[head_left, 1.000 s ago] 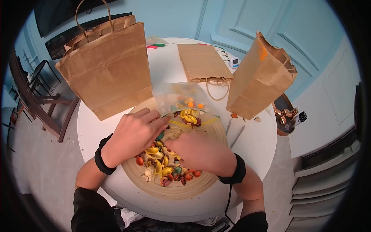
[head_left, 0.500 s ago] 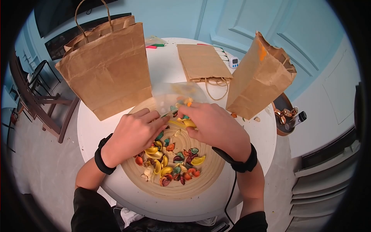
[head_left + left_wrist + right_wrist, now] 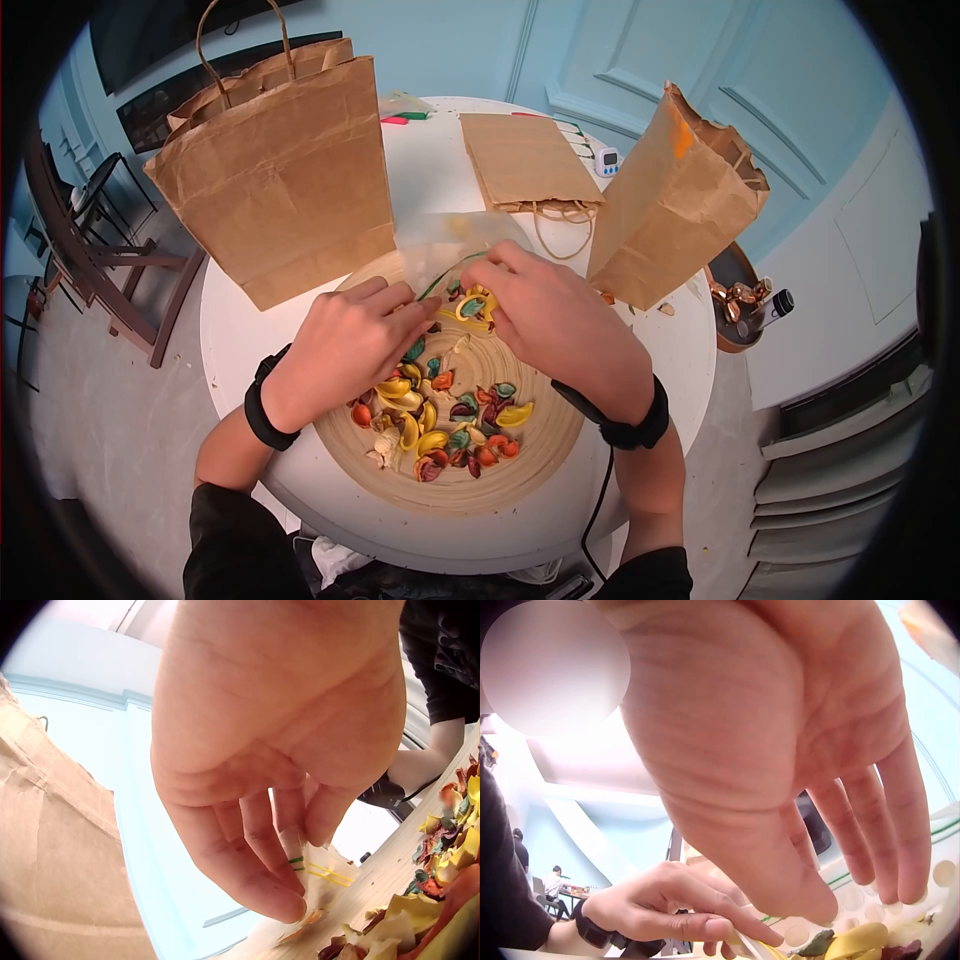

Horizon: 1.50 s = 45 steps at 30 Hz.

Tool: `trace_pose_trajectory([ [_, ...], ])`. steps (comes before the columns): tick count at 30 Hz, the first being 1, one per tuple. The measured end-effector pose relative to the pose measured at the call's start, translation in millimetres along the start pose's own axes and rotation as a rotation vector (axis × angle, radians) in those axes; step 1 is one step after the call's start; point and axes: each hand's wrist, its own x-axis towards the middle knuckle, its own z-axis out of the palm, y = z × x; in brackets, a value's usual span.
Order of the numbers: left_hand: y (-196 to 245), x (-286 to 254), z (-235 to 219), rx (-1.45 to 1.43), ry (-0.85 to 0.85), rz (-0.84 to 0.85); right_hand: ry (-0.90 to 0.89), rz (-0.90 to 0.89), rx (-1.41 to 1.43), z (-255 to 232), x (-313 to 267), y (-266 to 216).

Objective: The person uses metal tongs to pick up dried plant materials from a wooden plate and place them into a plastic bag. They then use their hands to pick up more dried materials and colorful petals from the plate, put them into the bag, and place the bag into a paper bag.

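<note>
A clear zip bag [image 3: 425, 245] with green and yellow seal lines lies over the far part of a round wooden plate [image 3: 460, 497]. My left hand [image 3: 350, 335] pinches the near left edge of its mouth between thumb and fingers. Over the mouth is my right hand [image 3: 565, 320], its fingers fairly straight and pointing down in the right wrist view. Yellow and teal dried petals [image 3: 470, 305] lie just below its thumb, at the bag's mouth. More dried petals [image 3: 430, 440], yellow, orange, teal and dark red, are spread over the plate nearer to me.
Tall paper bags stand at the left [image 3: 285, 180] and right [image 3: 670, 200] of the round white table [image 3: 660, 380]. A flat paper bag [image 3: 530, 160] lies at the back, beside a small white timer [image 3: 606, 161]. Below the right edge sits a brown tray [image 3: 735, 275].
My right hand went from the petals on the plate to the bag's mouth, where yellow and teal petals now show. The left hand has kept its hold on the bag's edge.
</note>
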Motion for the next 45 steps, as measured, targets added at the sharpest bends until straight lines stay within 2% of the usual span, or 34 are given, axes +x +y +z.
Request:
trace_pose_trajectory([
  [1, -0.6, -0.3, 0.7, -0.005, 0.005, 0.004, -0.001, -0.008, -0.019, -3.2, -0.8, -2.3],
  [7, 1.6, 1.3, -0.2, -0.014, 0.066, -0.008, -0.28, 0.075, 0.006, -10.7, -10.7, -11.9],
  [13, 0.0, 1.9, 1.4, -0.102, 0.186, -0.098, -0.504, 0.008, 0.072, -3.3, -22.7, -22.1],
  [16, -2.0, 3.0, 1.9, -0.143, 0.298, -0.158, -0.422, -0.141, 0.098, 31.0, -30.9, -25.7],
  [19, -2.3, 1.3, 0.2, -0.17, 0.312, -0.253, -0.495, -0.115, 0.046, 45.0, -26.2, -42.2],
  [23, -2.2, 0.2, 1.1, -0.238, 0.344, -0.347, -0.53, -0.156, 0.075, 44.7, -21.9, -41.2],
  [26, -0.5, 2.0, -0.5, -0.241, 0.398, -0.329, -0.501, -0.178, 0.042, 49.6, -23.4, -37.2],
  [28, -0.1, 3.5, -2.2, -0.142, 0.38, -0.209, -0.474, -0.206, 0.027, 42.8, -21.6, -37.8],
  [31, 2.4, 3.3, -3.3, -0.077, 0.289, -0.089, -0.292, -0.31, 0.062, 45.3, -27.8, -29.4],
  [34, 4.3, 2.1, -2.5, -0.04, 0.214, -0.044, -0.404, -0.239, 0.092, 31.8, -21.0, -34.5],
  [37, 3.6, 2.2, -0.9, -0.028, 0.201, -0.022, -0.345, -0.247, 0.182, 34.5, -25.2, -26.8],
  [43, 3.8, 1.8, -0.9, -0.029, 0.155, 0.013, -0.388, -0.173, 0.201, 4.6, -4.0, -10.0],
  [45, 3.5, 1.2, -0.2, -0.019, 0.139, 0.018, -0.274, -0.11, 0.182, 3.2, 0.7, 0.5],
])
